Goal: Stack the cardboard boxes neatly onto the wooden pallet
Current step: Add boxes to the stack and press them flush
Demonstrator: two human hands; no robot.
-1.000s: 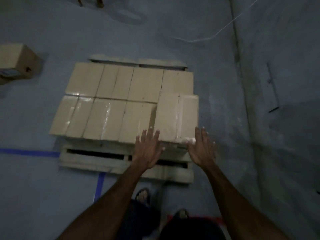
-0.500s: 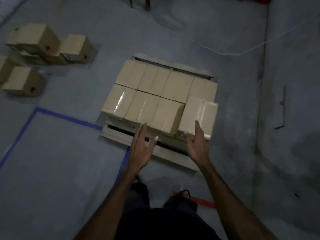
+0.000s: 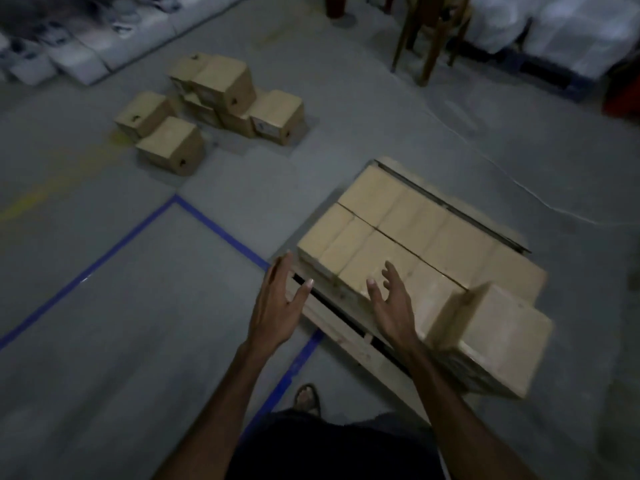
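A wooden pallet (image 3: 349, 336) lies on the grey floor at the right, covered by one layer of several cardboard boxes (image 3: 412, 233). One more box (image 3: 491, 337) sits on top of that layer at the near right corner. My left hand (image 3: 280, 303) hovers over the floor just left of the pallet, fingers spread, holding nothing. My right hand (image 3: 391, 299) hangs above the pallet's near edge, fingers loosely spread, touching no box. A loose pile of several cardboard boxes (image 3: 221, 98) waits on the floor at the upper left.
Blue tape lines (image 3: 114, 251) cross the floor at left and run under the pallet's corner. A wooden stool (image 3: 429, 32) stands at the back. White sacks (image 3: 76, 53) line the far left and far right. My sandalled foot (image 3: 306, 398) is near the pallet.
Both hands have drawn back from the top box and lifted off it. My view has swung left and up, bringing the loose pile of boxes and the back of the room into sight.
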